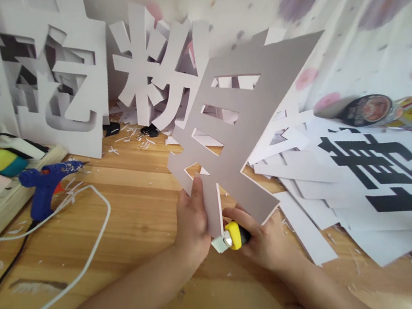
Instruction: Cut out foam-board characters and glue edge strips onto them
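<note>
A grey-faced foam board cut-out (pixel 258 121), shaped like a Chinese character with several slots through it, is held up tilted above the wooden table. My left hand (pixel 192 223) pinches its lower left leg, thumb on the face. Wrapped in my right hand (pixel 266 243) is a yellow and black utility knife (pixel 235 235). Its short blade points left, by the lower end of that leg; whether it touches the board I cannot tell. The right fingers are close behind the board's lower right leg and partly hidden by it.
White cut-out characters (pixel 140 66) and a stencil-like board (pixel 99 87) lean at the back. A blue glue gun (pixel 38 193) with a looping white cable (pixel 99 241) lies left. Printed sheets (pixel 359 235), board strips (pixel 308 229) and a bottle (pixel 372 108) are right. Scraps litter the wooden table (pixel 135 195).
</note>
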Motion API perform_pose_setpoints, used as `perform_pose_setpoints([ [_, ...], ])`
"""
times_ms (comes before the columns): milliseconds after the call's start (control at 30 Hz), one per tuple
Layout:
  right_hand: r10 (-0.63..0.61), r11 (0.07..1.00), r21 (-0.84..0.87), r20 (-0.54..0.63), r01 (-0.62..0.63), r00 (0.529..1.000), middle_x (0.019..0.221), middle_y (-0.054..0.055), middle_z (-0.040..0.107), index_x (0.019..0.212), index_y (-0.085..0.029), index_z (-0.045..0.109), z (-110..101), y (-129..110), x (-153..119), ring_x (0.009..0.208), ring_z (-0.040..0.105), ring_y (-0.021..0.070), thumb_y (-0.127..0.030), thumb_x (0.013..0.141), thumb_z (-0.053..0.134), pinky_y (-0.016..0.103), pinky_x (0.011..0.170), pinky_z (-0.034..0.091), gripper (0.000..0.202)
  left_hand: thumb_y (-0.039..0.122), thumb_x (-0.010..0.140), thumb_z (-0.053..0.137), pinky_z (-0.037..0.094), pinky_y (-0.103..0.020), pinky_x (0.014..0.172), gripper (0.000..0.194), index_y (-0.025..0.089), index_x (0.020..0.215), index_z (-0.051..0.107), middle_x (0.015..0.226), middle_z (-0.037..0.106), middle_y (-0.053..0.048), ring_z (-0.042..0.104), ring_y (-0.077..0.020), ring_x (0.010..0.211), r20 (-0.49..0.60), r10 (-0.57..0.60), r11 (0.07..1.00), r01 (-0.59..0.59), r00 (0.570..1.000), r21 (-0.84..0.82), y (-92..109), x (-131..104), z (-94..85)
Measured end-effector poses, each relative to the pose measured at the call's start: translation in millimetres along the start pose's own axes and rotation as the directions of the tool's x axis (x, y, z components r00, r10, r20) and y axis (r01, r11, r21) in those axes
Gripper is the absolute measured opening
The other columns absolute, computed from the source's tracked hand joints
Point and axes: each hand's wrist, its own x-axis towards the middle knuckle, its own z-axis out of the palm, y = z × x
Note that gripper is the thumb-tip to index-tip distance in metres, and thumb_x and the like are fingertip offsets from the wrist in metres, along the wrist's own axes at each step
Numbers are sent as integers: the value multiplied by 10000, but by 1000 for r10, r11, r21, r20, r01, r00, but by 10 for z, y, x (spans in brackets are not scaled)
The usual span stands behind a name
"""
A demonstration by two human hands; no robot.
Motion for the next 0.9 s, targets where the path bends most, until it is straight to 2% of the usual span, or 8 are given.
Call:
perform_pose_setpoints([
  [100, 15, 1000, -6, 0, -15, 1000, 568, 1, 569, 778, -190, 645, 2, -6, -5, 568, 497, 151, -139, 699, 505, 267, 564, 317, 169, 494, 734, 601, 417, -227, 544, 337, 172, 815, 540, 667, 522, 13, 505, -107, 587, 7, -19, 1000, 19, 1000, 1, 1, -5, 8],
  [300, 28, 999, -20, -33, -29, 999, 577, 7, 563, 744, -192, 647, -5, 18, -3, 556, 472, 144, -146, 673, 542, 256, 541, 307, 135, 540, 724, 583, 443, -248, 514, 391, 171, 845, 534, 620, 520, 21, 499, -107, 504, 2, -78, 996, 78, 997, 45, 26, -23, 14],
  [433, 51, 999, 14, -23, -50, 998, 601, 12, 569, 761, -187, 651, -6, 37, 3, 564, 485, 144, -137, 657, 552, 254, 534, 309, 151, 564, 704, 590, 409, -218, 473, 432, 170, 877, 548, 602, 511, 34, 491, -97, 495, -50, -61, 995, 65, 997, 82, 38, -28, 21],
  [633, 127, 990, 59, 26, -129, 992, 540, -4, 509, 626, -186, 614, -25, 68, 10, 524, 426, 127, -124, 640, 534, 253, 522, 294, 102, 510, 728, 594, 417, -213, 565, 371, 173, 878, 551, 714, 574, 13, 540, -106, 617, -34, -19, 998, 21, 999, 61, 75, -41, 42],
  [900, 18, 999, 38, 26, -19, 999, 548, 7, 546, 741, -184, 650, -33, 7, 31, 546, 484, 137, -171, 736, 501, 257, 545, 321, 150, 530, 716, 597, 391, -212, 506, 382, 165, 801, 524, 599, 499, 45, 474, -81, 510, -32, -19, 998, 21, 999, 65, 6, -12, 5],
])
